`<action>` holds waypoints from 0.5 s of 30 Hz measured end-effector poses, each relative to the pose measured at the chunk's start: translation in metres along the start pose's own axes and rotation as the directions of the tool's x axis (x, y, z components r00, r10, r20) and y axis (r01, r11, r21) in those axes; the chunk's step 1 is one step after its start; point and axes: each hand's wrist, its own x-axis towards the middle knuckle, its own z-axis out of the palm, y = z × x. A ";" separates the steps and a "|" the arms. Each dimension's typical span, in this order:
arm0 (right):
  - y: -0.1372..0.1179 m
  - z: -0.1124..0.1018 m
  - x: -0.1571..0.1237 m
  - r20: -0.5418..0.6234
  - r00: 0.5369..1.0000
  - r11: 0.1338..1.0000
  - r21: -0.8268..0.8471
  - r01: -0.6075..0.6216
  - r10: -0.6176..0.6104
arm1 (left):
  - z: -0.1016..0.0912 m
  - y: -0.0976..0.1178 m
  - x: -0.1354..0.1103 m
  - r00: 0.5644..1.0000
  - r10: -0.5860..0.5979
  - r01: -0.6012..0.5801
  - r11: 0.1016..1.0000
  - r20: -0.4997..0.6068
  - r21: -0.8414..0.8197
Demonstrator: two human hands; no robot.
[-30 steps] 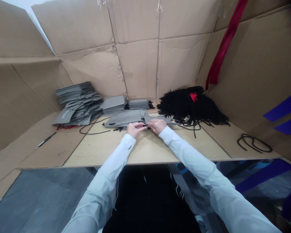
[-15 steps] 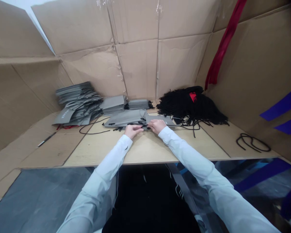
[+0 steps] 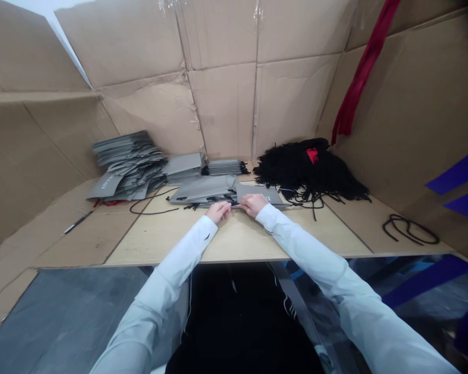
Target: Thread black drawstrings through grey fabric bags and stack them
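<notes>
— While both arms reach out over the table (image 3: 237, 244), where do the hands sit?

— Side by side, almost touching. The left hand (image 3: 218, 211) and the right hand (image 3: 252, 204) meet at the near edge of a flat grey bag (image 3: 262, 192), which lies just beyond the right hand's knuckles.

— Are they gripping it?

— The right hand is curled closed over the bag's near corner. The left hand's fingers bend toward the same spot, where black cord ends (image 3: 229, 199) show. Whether it pinches one is too small to tell.

— What lies around them?

— Just beyond the left hand is a low pile of grey bags (image 3: 203, 189). Farther to that hand's left are a taller, slumped stack of bags (image 3: 127, 158) and a loose black cord (image 3: 152, 205). Beyond and right of the right hand sits a heap of black cords (image 3: 308, 171), with a red strap (image 3: 359, 72) hanging down the cardboard wall (image 3: 226, 104) above it. Well off to the right lies a coiled cord (image 3: 409, 229).
</notes>
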 end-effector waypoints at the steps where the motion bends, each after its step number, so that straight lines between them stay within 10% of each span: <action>1: 0.000 0.000 -0.001 0.003 1.000 1.000 0.002 0.015 -0.015 | -0.002 -0.001 0.000 1.000 0.014 -0.014 1.000 0.010 0.012; 15: -0.001 -0.001 -0.002 -0.048 0.993 0.994 0.027 0.107 -0.105 | -0.014 0.004 0.000 0.993 -0.049 0.076 0.960 0.107 -0.269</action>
